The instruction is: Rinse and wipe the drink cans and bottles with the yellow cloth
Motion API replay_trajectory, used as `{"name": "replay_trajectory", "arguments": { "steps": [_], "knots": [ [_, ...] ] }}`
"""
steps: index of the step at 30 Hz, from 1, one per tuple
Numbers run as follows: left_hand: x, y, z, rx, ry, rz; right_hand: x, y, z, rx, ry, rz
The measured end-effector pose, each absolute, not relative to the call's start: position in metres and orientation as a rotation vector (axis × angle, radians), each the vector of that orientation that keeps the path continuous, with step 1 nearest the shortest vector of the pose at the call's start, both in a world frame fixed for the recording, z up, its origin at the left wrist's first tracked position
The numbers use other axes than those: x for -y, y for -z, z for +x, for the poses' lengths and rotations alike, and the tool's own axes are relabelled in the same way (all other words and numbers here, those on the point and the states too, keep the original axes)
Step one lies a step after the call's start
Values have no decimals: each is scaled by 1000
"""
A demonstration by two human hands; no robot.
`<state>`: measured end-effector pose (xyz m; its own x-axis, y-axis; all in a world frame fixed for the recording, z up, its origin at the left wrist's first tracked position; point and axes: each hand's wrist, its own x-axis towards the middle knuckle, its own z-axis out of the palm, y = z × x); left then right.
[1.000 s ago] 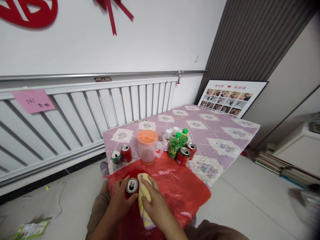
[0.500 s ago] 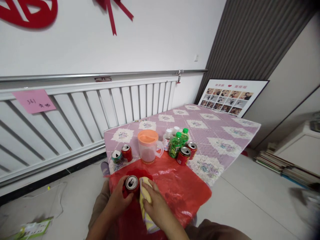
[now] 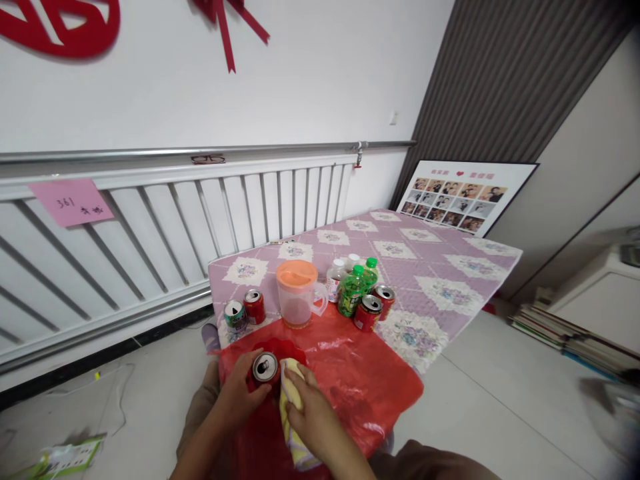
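At the near end of the bench (image 3: 440,267), over red plastic sheet (image 3: 360,380): left hand (image 3: 242,388) curled around an upright, opened red can (image 3: 265,367); right hand (image 3: 311,402) gripping folded yellow cloth (image 3: 291,391) just beside it. Scalloped red dish (image 3: 289,347) below can, contact can't tell. Behind: orange-lidded pitcher (image 3: 295,297), two cans (image 3: 255,307) left of it, bottles (image 3: 351,293) and two more cans (image 3: 367,315) right.
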<state>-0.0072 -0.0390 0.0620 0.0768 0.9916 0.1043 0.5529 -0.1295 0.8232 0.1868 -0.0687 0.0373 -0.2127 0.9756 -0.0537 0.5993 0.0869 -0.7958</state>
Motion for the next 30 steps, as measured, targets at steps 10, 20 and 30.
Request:
{"name": "replay_trajectory", "arguments": {
  "steps": [10,20,30],
  "knots": [
    [39,-45,2,-1630,-1009,1818,65,-50,181,1766,-895,-1425],
    [32,-51,-5,-1545,-960,1780,67,-39,184,1798,-977,-1539],
    [34,-58,-9,-1424,-923,1761,65,-47,181,1770,-954,-1489]
  ]
}}
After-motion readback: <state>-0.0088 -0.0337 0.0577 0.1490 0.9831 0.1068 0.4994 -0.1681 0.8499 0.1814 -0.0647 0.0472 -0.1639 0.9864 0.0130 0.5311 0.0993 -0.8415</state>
